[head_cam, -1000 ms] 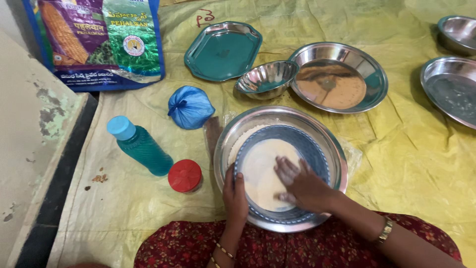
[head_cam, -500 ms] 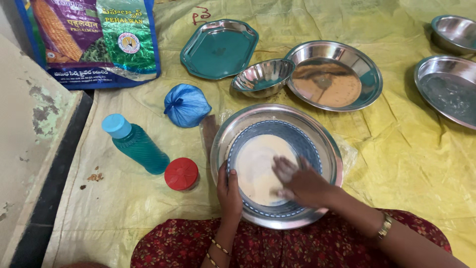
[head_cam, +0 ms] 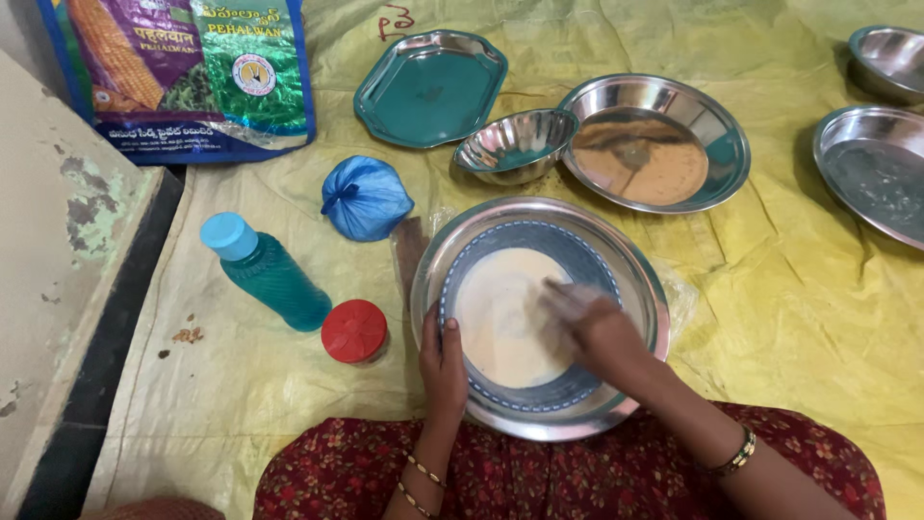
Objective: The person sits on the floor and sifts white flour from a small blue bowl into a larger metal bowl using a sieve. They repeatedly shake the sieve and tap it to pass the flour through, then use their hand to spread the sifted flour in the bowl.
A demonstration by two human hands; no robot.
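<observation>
Both hands (head_cam: 445,361) palm-down over sieve (head_cam: 525,323)

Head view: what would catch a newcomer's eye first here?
The big steel plate at bottom centre draws the eye: the right hand, blurred, lies on a pale flat round of dough while the left hand rests on the plate's near rim. Left of it stand a teal bottle and a red lid, with a knotted blue bag behind.
</observation>
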